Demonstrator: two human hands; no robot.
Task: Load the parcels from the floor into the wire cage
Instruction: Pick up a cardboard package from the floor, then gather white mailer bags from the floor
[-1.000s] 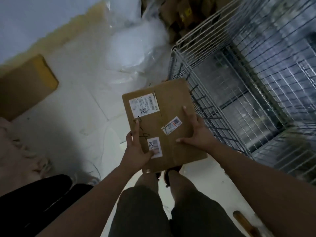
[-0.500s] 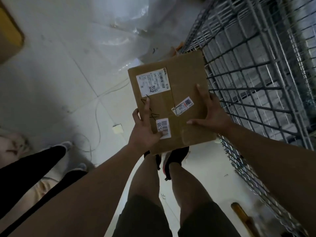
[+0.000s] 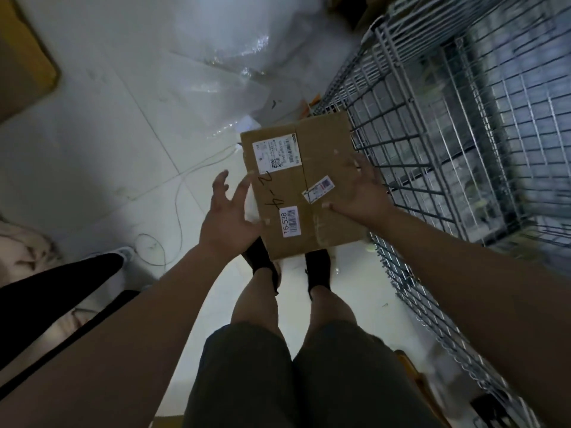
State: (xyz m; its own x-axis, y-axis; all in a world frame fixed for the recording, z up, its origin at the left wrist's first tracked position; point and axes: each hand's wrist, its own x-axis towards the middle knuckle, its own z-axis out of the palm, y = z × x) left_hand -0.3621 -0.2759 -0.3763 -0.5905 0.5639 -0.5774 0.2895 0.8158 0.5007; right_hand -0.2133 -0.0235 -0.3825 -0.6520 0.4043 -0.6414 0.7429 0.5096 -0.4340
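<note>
White floor tiles (image 3: pixel 108 143) and clear plastic sheeting (image 3: pixel 222 57) are shown upper centre. Mid-frame, beside the wire cage (image 3: pixel 432 134), a cardboard parcel (image 3: pixel 318 156) labelled "T6-538", handwritten "2-4", is flanked by left hand (image 3: pixel 228 220) and right hand (image 3: pixel 361 193), fingers spread.

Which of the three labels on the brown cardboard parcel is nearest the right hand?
The small tilted red-and-blue label; the other two lie farther left.
</note>
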